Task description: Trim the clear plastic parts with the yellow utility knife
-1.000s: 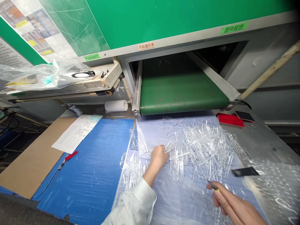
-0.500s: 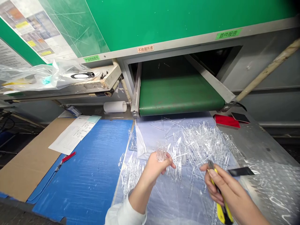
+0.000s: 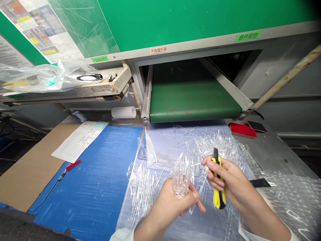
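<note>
My left hand [image 3: 167, 200] is closed around a bundle of clear plastic pieces [image 3: 180, 183] that stick up out of the fist. Beside it, my right hand [image 3: 232, 174] grips a yellow and black utility knife [image 3: 219, 198], its black tip pointing up. A clear piece seems to sit at the right fingertips, too small to make out well. Behind the right hand spreads a large heap of thin clear plastic pieces [image 3: 215, 142]. A second pile of clear pieces [image 3: 143, 190] lies to the left of my left hand.
A green conveyor belt [image 3: 193, 97] ends above the far side of the table. Blue sheet [image 3: 105, 180], paper form [image 3: 80, 140] and a red-handled tool [image 3: 72, 165] lie to the left. Bubble wrap [image 3: 296, 201] and red pads [image 3: 242, 130] are on the right.
My right hand has moved up and left with the knife, close to the left hand. My left hand has come slightly nearer and right, still holding the clear pieces.
</note>
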A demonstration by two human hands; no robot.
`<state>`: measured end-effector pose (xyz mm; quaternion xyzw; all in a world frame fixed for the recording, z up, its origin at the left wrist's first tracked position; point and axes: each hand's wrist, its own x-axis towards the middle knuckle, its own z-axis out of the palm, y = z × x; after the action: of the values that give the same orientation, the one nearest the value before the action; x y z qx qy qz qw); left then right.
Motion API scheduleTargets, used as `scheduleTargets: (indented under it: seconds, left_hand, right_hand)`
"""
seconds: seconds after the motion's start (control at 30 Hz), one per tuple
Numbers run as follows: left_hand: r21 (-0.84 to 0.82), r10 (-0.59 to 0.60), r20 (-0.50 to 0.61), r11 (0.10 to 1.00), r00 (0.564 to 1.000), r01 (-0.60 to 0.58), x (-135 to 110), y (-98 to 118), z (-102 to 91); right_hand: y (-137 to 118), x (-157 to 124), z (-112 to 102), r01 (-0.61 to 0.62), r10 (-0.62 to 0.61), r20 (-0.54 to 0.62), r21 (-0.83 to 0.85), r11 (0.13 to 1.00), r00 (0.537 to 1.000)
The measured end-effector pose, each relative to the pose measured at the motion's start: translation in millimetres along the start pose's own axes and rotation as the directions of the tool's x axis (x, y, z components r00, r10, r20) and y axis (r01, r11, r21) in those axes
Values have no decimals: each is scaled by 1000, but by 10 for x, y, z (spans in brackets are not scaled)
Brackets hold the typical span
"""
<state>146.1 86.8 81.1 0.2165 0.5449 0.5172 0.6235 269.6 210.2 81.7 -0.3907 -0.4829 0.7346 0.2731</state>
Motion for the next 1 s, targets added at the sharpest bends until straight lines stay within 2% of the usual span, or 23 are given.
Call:
scheduleTargets:
  seconds: [0.03,0.07,0.1,0.13,0.17,0.2,0.23,0.3,0.4,0.47,0.53,0.63,0.7,0.87,1.0]
  left_hand:
    - [-45,38,-64,998,997,-41,11,-14,-14]
    - [-103,89,-173,989,981,-108,29,-33,-27]
    - [-158,138,-310,968,941,-194,50,-55,-37]
    - [-190,172,-439,942,882,-278,72,-76,-39]
    - [-196,192,-527,920,828,-338,93,-95,-31]
    - [-185,207,-563,912,800,-366,111,-109,-13]
    - [-165,220,-555,916,802,-366,126,-116,15]
    - [-116,245,-491,932,836,-342,147,-105,78]
    - [-98,271,-472,929,839,-356,165,-45,124]
    - [-91,283,-475,926,833,-366,169,1,104]
    - [-69,293,-462,929,837,-364,169,36,67]
    - [-32,275,-460,945,844,-325,169,61,22]
    - [-1,254,-454,958,854,-286,174,63,8]
    - [52,203,-439,978,875,-201,194,73,10]
    - [34,175,-412,984,894,-177,182,111,5]
  right_hand:
    - [0,-3,-13,34,-33,-33,12,999,999]
    - [2,-10,-27,81,-79,-81,24,996,994]
    - [7,-22,-37,137,-131,-140,33,990,981]
    - [17,-40,-40,194,-184,-205,29,981,961]
    - [34,-65,-31,240,-230,-262,8,971,937]
    - [59,-96,-10,266,-260,-298,-24,964,918]
    - [93,-132,25,266,-272,-302,-62,962,914]
    - [180,-219,128,218,-244,-243,-127,968,939]
    - [314,-363,300,95,-115,-162,-129,987,980]
    - [366,-447,376,5,-19,-131,-105,994,991]
    - [374,-501,404,-67,64,-48,-64,996,997]
    - [333,-523,385,-166,161,102,42,985,982]
    - [300,-514,367,-228,217,154,63,972,964]
    - [293,-500,397,-329,316,203,35,944,927]
    - [344,-506,415,-329,322,223,-7,944,920]
